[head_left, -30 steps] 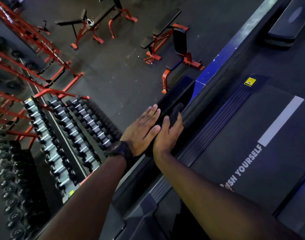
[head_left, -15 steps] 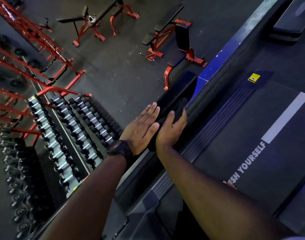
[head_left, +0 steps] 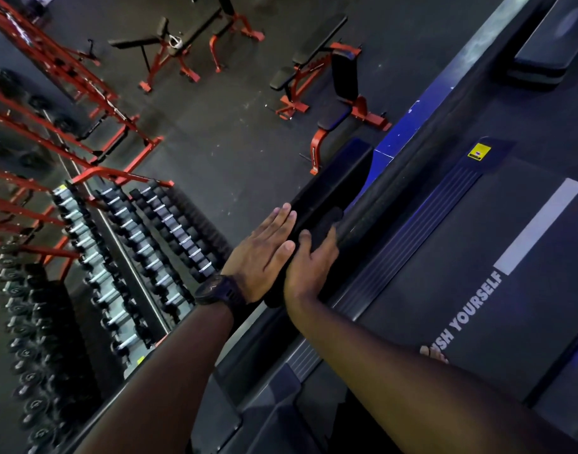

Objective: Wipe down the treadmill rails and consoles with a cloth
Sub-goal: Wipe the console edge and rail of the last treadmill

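The dark cloth [head_left: 323, 222] is draped over the treadmill rail [head_left: 333, 181]. It is gripped by the right hand [head_left: 309, 268], with the thumb on the near side and the fingers curled over it. The left hand [head_left: 264, 253] is pressed flat against its outer side, fingers straight and together.

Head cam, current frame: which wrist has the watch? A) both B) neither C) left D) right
C: the dark watch sits on the wrist of the left hand, which lies flat beside the cloth. The right hand, on the cloth, has a bare wrist.
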